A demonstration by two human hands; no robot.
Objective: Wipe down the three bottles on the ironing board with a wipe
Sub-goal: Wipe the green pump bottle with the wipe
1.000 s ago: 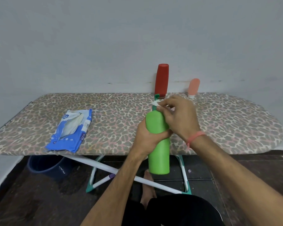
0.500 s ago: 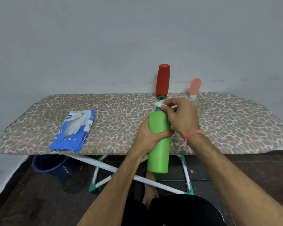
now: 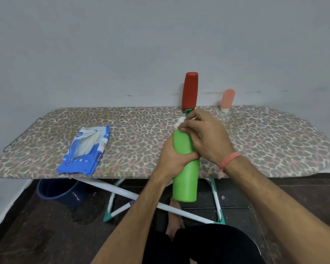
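Observation:
My left hand (image 3: 172, 159) grips a tall green bottle (image 3: 186, 180) around its upper body and holds it upright in front of the board's near edge. My right hand (image 3: 204, 138) curls over the bottle's neck and pinches a white wipe (image 3: 180, 121) against it, just under the dark green cap (image 3: 188, 111). A red bottle (image 3: 190, 91) stands cap-down at the far edge of the leopard-print ironing board (image 3: 141, 141). A small pink bottle (image 3: 227, 100) stands to its right, also against the wall.
A blue wipes pack (image 3: 85, 151) lies open on the left part of the board. Under the board are its white legs (image 3: 122, 194) and a dark blue bucket (image 3: 59, 191). The grey wall rises right behind the board.
My right hand has slid the wipe slightly down from the cap onto the neck and shoulder of the green bottle. The bottle and left hand have hardly moved.

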